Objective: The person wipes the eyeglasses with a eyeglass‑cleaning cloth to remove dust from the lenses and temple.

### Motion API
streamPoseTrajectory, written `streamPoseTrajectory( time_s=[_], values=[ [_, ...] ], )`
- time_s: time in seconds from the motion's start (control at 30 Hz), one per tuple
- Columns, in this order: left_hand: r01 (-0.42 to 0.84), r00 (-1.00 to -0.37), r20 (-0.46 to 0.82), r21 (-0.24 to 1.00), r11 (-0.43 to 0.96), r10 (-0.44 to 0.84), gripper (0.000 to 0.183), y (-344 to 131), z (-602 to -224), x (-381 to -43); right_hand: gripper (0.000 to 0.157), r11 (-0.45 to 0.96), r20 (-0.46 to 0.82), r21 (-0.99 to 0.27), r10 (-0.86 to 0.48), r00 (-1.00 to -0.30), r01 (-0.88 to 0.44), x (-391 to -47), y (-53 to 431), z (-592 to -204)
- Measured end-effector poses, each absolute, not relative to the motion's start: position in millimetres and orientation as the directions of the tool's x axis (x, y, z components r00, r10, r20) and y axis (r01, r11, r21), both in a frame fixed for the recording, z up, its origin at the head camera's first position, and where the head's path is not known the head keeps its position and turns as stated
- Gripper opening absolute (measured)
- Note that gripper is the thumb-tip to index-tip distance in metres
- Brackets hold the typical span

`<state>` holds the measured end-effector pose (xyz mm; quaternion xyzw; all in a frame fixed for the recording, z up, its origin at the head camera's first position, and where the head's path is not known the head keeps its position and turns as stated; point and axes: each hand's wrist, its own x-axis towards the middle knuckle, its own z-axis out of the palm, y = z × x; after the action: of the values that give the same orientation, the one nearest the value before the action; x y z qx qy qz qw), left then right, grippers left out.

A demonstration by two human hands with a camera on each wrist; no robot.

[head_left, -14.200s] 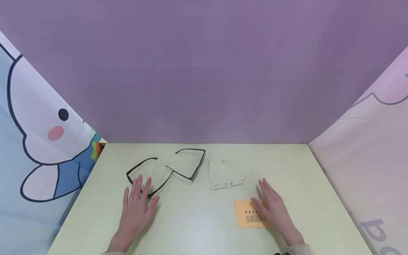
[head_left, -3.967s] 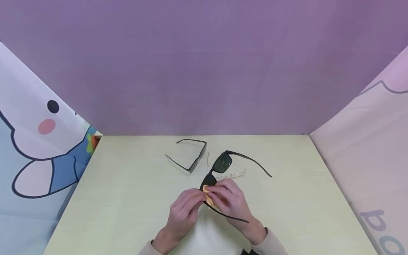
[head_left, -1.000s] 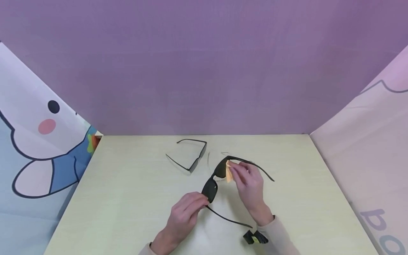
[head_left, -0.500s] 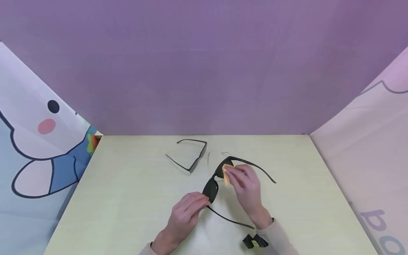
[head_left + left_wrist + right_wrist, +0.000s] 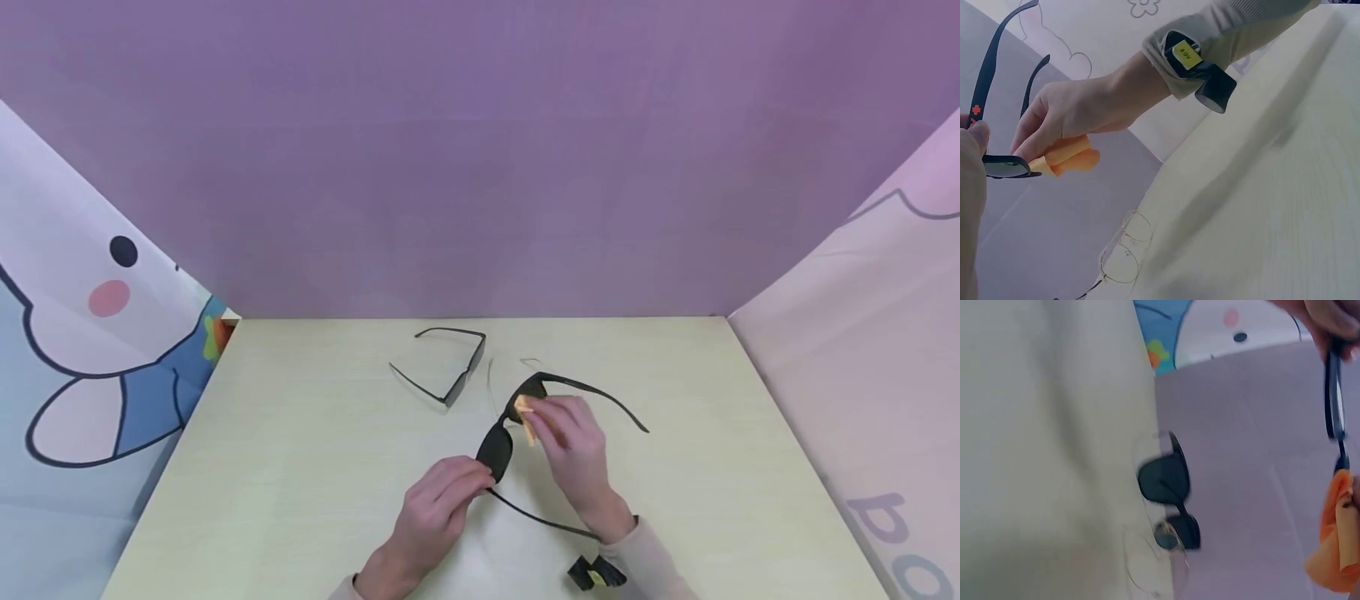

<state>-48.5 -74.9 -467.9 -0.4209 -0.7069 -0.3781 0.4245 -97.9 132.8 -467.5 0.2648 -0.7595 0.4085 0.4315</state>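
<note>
Head view: pinching rightward-slanting sunglasses (image 5: 497, 447) by near end in left hand (image 5: 437, 508), orange cloth (image 5: 522, 406) at far lens (image 5: 535, 387) in right hand (image 5: 576, 448).

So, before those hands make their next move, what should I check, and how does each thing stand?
1. Left hand holding the sunglasses by one end: ok.
2. Right hand pinching the orange cloth: ok.
3. Cloth at the far lens: ok.
4. Second sunglasses resting on the table, apart from the held pair: ok.
5. Wire glasses apart from the held pair: ok.
6. Lenses free of smudges: cannot tell.
</note>
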Motion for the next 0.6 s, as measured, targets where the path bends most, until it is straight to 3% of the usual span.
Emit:
streamPoseTrajectory(
  time_s=[0.13, 0.33, 0.5, 0.6],
  values=[
    [0.917, -0.286, 0.919, 0.180, 0.356, 0.273, 0.021, -74.9, -467.4, -48.2, 0.023, 0.509, 0.887, -0.357, -0.078, -0.455, -0.783, -97.6, 131.1, -466.3],
    [0.922, -0.278, 0.922, 0.177, 0.345, 0.269, 0.021, -75.0, -467.6, -46.1, 0.025, 0.604, 0.870, -0.408, 0.030, -0.492, -0.685, -101.3, 134.9, -464.0],
    [0.921, -0.276, 0.923, 0.174, 0.349, 0.269, 0.022, -75.5, -467.5, -46.4, 0.023, 0.512, 0.889, -0.359, -0.067, -0.453, -0.780, -98.0, 129.2, -466.6],
    [0.920, -0.277, 0.923, 0.174, 0.352, 0.267, 0.022, -76.0, -467.7, -45.9, 0.024, 0.522, 0.885, -0.366, -0.061, -0.461, -0.771, -98.4, 129.3, -466.9]
  ],
)
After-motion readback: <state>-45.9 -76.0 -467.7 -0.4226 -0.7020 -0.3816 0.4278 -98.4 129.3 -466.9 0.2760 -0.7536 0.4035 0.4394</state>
